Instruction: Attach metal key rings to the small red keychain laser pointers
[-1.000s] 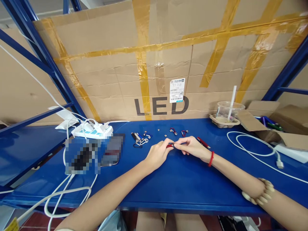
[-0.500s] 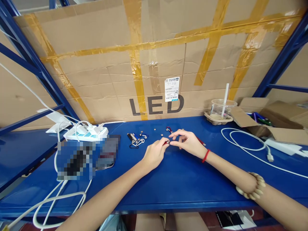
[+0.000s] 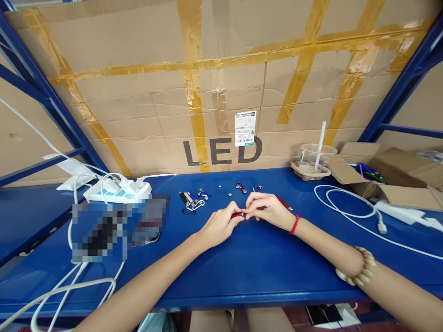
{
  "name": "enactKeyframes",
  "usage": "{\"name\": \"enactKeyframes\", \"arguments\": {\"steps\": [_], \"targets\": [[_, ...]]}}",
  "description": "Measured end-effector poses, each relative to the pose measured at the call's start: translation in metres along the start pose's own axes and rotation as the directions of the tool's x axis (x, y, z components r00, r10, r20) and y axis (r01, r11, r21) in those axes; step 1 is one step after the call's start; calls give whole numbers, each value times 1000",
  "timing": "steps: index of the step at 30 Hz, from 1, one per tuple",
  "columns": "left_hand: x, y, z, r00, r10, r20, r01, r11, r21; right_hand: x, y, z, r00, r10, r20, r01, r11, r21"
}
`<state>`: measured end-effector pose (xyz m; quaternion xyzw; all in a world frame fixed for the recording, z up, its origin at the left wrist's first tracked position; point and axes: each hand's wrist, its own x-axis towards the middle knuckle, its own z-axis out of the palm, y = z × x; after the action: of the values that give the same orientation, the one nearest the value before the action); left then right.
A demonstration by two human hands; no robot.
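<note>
My left hand is closed, pinching a small red flashlight tube between thumb and fingers just above the table. At the tube's right end, the fingertips of my right hand are pinched together; whatever they grip is too small to make out. Another red tube lies partly hidden behind my right hand. Beyond the hands are a red carabiner clip with a metal cap and a second clip. A button cell lies nearby. Several small flashlights in black, silver and blue lie left, with clips.
A white power strip, a dark phone-like object and loose cables occupy the left. Right are a plastic cup with a straw, an open cardboard box and a white cable. A large carton backs the blue table.
Both hands have come slightly lower and nearer. My right fingers have closed onto the end of the red tube, and the second clip behind them now shows. The view has shifted a little.
</note>
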<state>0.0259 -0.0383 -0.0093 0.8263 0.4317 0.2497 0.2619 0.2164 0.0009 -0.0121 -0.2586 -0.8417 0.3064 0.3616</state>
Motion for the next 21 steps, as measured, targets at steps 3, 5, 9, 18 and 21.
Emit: {"name": "enactKeyframes", "arguments": {"steps": [3,5,9,18,21], "targets": [[0,0,0,1000,13,18,-13,1000,12,-1,1,0,999,-52,7,53,996,-67],[0,-1,0,1000,16,13,-17,1000,15,-1,1,0,997,-81,-10,79,987,-137],[1,-4,1,999,34,0,-34,999,23,0,-1,1,996,-85,-13,81,974,-214],[1,-5,7,987,102,-122,-78,979,187,1,-6,9,994,85,-69,-92,991,-94],[1,-7,9,978,113,-174,-64,962,265,3,-8,14,978,191,-81,-188,981,44]]}}
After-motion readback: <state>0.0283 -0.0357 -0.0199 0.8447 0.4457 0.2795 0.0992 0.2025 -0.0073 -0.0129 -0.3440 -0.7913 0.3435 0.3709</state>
